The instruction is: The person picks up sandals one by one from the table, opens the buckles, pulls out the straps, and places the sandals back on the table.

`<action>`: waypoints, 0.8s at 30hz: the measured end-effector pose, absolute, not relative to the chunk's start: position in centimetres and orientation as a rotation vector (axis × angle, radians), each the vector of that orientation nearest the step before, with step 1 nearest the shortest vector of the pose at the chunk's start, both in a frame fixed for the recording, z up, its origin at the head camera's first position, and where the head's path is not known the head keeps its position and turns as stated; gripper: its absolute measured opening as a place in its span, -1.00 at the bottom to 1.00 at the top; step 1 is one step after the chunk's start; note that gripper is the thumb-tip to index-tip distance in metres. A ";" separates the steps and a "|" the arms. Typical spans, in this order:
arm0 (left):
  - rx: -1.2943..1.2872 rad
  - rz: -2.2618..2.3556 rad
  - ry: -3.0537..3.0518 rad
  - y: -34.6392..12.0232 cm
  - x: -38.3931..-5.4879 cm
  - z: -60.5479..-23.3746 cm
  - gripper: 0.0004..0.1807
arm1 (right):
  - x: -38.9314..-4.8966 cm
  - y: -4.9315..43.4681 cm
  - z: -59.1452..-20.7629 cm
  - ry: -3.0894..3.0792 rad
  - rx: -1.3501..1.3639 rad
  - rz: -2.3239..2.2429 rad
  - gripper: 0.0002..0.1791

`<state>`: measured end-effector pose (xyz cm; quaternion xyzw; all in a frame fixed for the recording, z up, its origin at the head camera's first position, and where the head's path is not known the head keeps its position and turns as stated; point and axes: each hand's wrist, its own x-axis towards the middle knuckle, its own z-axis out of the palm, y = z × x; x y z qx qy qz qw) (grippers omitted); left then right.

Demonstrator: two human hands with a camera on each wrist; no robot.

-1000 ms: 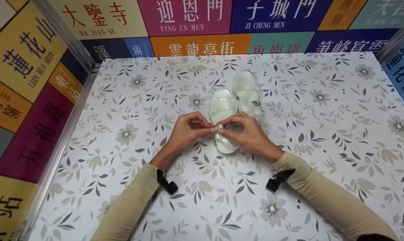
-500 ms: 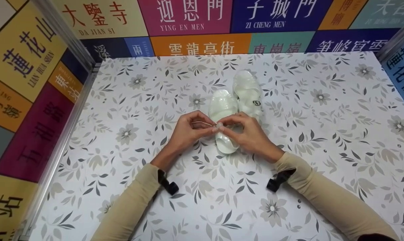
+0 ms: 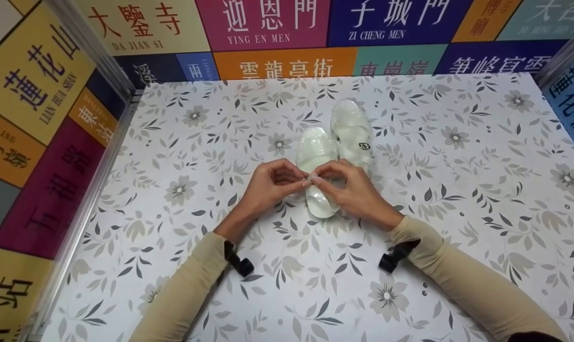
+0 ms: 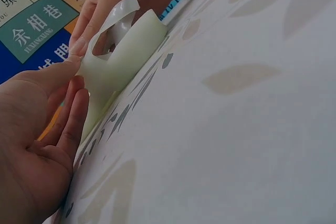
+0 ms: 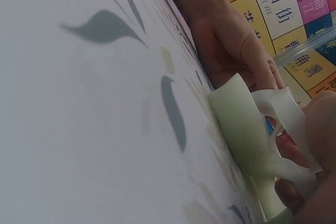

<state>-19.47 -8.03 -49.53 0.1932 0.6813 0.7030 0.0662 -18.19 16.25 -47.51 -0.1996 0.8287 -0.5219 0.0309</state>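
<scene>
Two pale green-white jelly sandals lie on the flower-patterned table, toes pointing away. At the nearer sandal [image 3: 317,145], my left hand [image 3: 272,184] and right hand [image 3: 351,187] meet over its ankle strap [image 5: 289,111]. Thumb and forefinger of each hand pinch the strap, fingertips almost touching. What lies between the tips is too small and covered to tell. In the left wrist view the sandal's heel [image 4: 134,48] rests on the table, with the strap looping above it. The other sandal [image 3: 348,116] sits just right and farther back, partly behind my right hand.
Coloured panels [image 3: 268,23] with printed characters stand along the back and both sides of the table [image 3: 458,190]. Metal rails run down the corners. Black camera mounts [image 3: 242,263] are strapped at both wrists, over beige sleeves.
The upright strap piece between my fingertips now lies lower and is more covered by them. The fingers have shifted only slightly; both sandals stay in place.
</scene>
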 end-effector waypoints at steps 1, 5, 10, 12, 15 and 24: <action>0.582 2.118 2.055 -8.0 -19.4 -49.5 -0.80 | -18.2 16.2 -47.5 2.545 -0.613 -1.611 -0.79; 0.583 2.103 2.064 -8.1 -19.4 -49.5 -0.80 | -18.3 16.3 -47.5 2.501 -0.601 -1.633 -0.80; 0.588 2.089 2.075 -8.1 -19.4 -49.5 -0.80 | -18.2 16.4 -47.5 2.446 -0.565 -1.665 -0.79; 0.590 2.087 2.073 -8.1 -19.4 -49.5 -0.80 | -18.2 16.4 -47.4 2.438 -0.551 -1.666 -0.78; 0.588 2.086 2.060 -8.0 -19.5 -49.5 -0.79 | -18.2 16.4 -47.3 2.441 -0.537 -1.657 -0.77; 0.534 2.043 2.010 -8.1 -19.5 -49.4 -0.61 | -18.3 16.6 -46.4 2.515 -0.550 -1.574 -0.79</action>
